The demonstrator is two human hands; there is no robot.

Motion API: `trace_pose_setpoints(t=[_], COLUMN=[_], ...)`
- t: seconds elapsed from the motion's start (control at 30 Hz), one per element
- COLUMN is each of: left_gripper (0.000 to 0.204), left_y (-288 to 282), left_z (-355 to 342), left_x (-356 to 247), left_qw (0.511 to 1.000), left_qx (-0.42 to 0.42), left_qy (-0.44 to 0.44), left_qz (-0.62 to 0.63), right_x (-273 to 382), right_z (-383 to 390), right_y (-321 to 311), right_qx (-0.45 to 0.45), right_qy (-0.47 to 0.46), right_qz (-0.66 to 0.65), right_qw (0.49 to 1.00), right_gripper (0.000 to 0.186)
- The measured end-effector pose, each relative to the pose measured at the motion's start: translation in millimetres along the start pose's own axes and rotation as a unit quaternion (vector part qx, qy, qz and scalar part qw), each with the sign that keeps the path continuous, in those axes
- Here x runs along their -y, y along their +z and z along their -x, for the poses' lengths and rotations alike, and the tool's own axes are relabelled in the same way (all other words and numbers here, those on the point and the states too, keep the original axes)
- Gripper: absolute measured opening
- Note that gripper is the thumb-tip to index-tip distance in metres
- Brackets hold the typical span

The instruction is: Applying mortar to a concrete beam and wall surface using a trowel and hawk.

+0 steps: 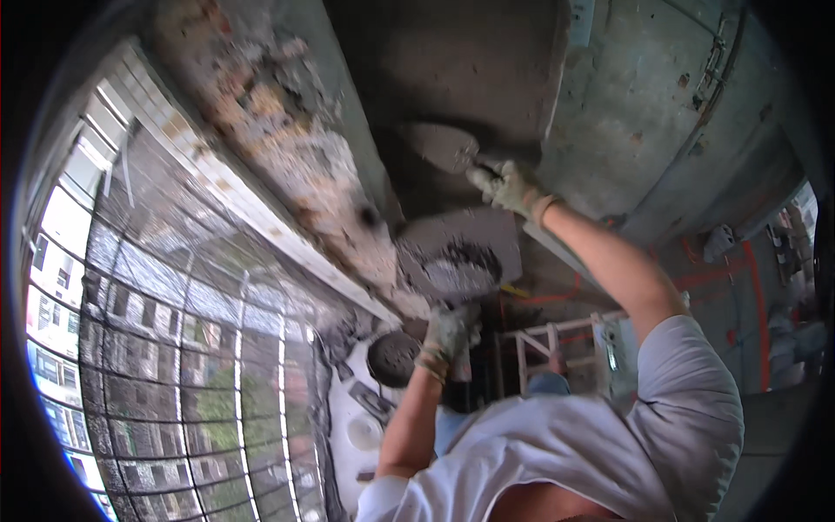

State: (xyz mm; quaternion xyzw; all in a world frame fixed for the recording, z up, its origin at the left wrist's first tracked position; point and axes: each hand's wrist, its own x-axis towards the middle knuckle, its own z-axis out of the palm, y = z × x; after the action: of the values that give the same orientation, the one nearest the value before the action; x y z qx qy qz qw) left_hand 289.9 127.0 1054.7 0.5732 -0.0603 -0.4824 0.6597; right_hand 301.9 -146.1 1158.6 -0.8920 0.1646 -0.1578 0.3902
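My gloved right hand [515,188] is closed around the handle of a pointed trowel [445,146]. The blade lies against or close to the dark, freshly coated wall [435,52]; whether it touches I cannot tell. Below it, my gloved left hand [449,332] grips the underside of a flat mortar board [503,233], its handle hidden by the hand. A heap of wet grey mortar [463,266] sits on the board's near side. Next to my left hand stands a round dark bucket [393,358] with grey mortar inside.
On the left runs a broken, rough masonry edge [287,122] beside a white window frame [187,143] and a metal grille [243,383]. A flat tool [372,402] and a pale round container [364,431] lie near the bucket. A wooden frame [557,344] stands below right.
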Motion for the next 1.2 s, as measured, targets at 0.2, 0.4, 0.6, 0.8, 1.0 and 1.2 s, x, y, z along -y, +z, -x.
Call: trace_pose_setpoints(t=[0.2,0.4,0.6,0.8,1.0,1.2], left_gripper=[0.018,0.016,0.019,0.008,0.020,0.013], left_y=[7,34,41,6,-30,25], left_z=[-22,-30,-11,-16,-16,-23], left_x=[-18,-37,12,-53,-14,-20], left_qw=[1.000,1.000,0.996,0.996,0.886,0.977], left_qx=[-0.007,-0.007,0.050,0.052,0.161,0.082], left_qy=[0.015,0.015,0.071,0.022,0.176,0.066], left_qz=[0.002,-0.003,0.000,-0.072,-0.399,-0.186], right_x=[19,-14,-18,-43,9,9], right_z=[125,182,144,164,135,151], right_y=[-44,-46,-12,-72,-86,-13], right_qx=[0.028,0.056,-0.043,0.001,-0.095,0.045], right_qy=[-0.192,-0.155,-0.138,-0.229,-0.243,0.088], right_qz=[0.154,0.357,0.247,0.397,0.431,-0.090], right_qw=[0.969,0.920,0.958,0.889,0.864,0.991], right_gripper=[0.025,0.032,0.031,0.031,0.027,0.024])
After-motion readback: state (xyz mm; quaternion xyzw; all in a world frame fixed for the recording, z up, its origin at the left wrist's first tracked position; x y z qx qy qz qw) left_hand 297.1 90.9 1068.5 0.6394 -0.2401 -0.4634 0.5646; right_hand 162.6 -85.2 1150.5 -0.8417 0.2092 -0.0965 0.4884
